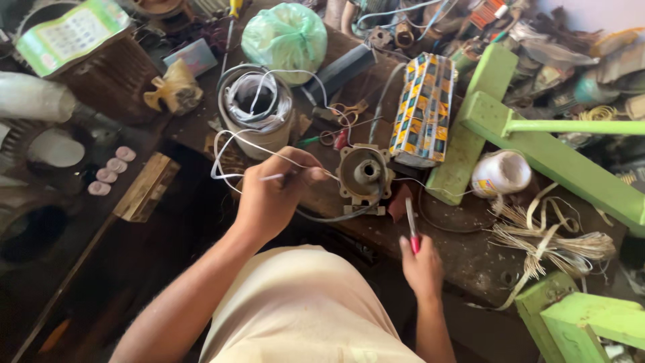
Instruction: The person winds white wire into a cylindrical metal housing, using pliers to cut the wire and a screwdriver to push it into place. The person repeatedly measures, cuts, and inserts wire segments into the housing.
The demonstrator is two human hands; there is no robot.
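Right now my left hand [272, 195] is pinched shut on a thin white wire [232, 141], fingertips together near the end of it, just left of the small motor housing [363, 176]. That wire loops back over my knuckles to the coil [259, 101] wound in the round tub behind my hand. My right hand [422, 265] is closed around a red-handled tool [411, 225], its tip pointing up toward the housing's right side but not touching it.

As far as I can judge, the work is at an early stage: the housing sits bare on the bench [463, 259], a dark cable curved under it, and I see no white wire fixed to it yet. The wire end is only near the housing, so joining or threading looks undone.

Further out, a chequered block [423, 111] stands just behind the housing, a green frame [537, 144] runs to the right, a white spool [500, 173] sits beside it, and a bundle of pale strips [557, 245] lies near my right hand.
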